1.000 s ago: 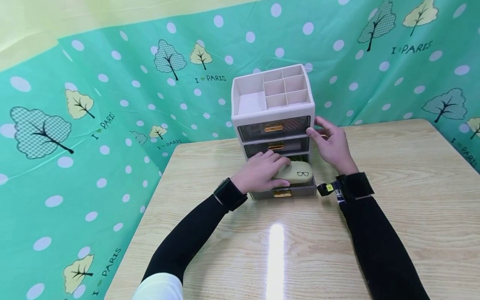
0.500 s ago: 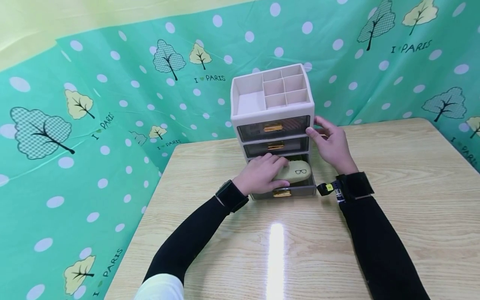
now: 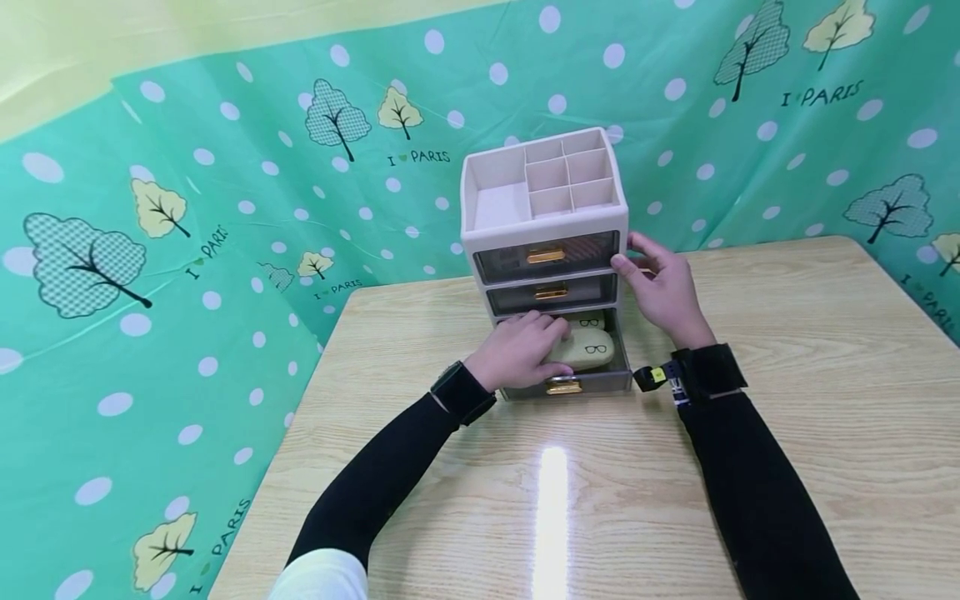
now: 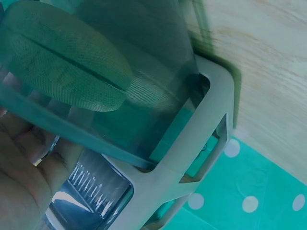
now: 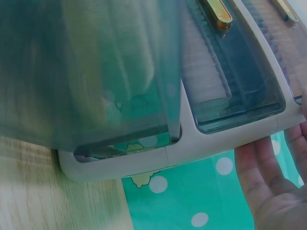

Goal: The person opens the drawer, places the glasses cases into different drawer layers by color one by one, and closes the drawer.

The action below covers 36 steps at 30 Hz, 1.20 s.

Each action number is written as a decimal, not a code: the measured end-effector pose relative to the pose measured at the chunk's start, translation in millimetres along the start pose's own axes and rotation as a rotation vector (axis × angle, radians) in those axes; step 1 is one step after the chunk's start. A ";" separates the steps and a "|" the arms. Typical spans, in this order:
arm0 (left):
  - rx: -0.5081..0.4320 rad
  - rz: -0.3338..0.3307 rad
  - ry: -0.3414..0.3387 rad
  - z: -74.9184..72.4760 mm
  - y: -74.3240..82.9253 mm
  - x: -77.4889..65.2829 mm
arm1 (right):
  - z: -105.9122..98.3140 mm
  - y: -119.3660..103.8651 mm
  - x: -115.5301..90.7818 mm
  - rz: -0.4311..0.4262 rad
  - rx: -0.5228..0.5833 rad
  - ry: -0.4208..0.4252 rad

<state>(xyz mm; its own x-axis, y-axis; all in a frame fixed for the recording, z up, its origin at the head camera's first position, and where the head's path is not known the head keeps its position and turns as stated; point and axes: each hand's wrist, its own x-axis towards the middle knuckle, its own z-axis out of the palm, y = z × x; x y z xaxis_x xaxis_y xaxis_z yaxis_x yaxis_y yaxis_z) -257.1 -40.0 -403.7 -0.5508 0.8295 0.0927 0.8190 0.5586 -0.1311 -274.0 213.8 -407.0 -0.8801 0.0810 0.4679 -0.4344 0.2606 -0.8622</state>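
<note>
A white desktop drawer organizer [image 3: 551, 229] stands on the table, its bottom drawer [image 3: 606, 382] pulled out. In that drawer lies a yellow-green glasses case [image 3: 589, 350] printed with a glasses outline. My left hand [image 3: 521, 350] holds its left end, fingers over the top and thumb in front. Behind it sits a second glasses case [image 3: 591, 320], partly hidden. Through the drawer's tinted wall the left wrist view shows a case [image 4: 67, 57] from below. With thumb on the front edge and fingers along the side, my right hand [image 3: 663, 292] grips the organizer's right side.
Two upper drawers with gold handles are closed; the middle drawer [image 3: 517, 298] sits just above the left hand. Divided compartments [image 3: 551, 173] form the organizer's top. A green patterned cloth [image 3: 420, 200] hangs behind the wooden table [image 3: 787, 358].
The front glasses case has shifted slightly left and lower in the drawer with my left hand, baring the second case behind it. The right hand stays on the organizer.
</note>
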 end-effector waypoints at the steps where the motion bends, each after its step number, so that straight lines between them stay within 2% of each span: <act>1: -0.006 -0.004 -0.005 0.7 -0.6 0.0 | 0.0 -0.5 0.0 0.001 0.003 -0.001; 9: -0.074 -0.048 -0.039 4.3 -5.8 2.0 | -0.1 -2.8 -0.5 -0.002 0.008 0.001; 26: -0.040 -0.040 -0.075 3.5 -5.5 5.6 | 2.1 -1.9 1.6 0.009 0.008 0.003; 36: -0.100 -0.039 -0.078 6.7 -4.2 6.3 | 1.4 0.0 -0.1 -0.001 0.024 0.002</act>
<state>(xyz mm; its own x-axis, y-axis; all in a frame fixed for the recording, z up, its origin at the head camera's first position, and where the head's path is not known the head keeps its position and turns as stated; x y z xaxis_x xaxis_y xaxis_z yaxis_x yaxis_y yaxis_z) -265.1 -37.1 -409.2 -0.5905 0.8069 0.0181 0.8063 0.5907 -0.0297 -274.2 212.5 -407.3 -0.8790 0.0829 0.4695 -0.4401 0.2380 -0.8659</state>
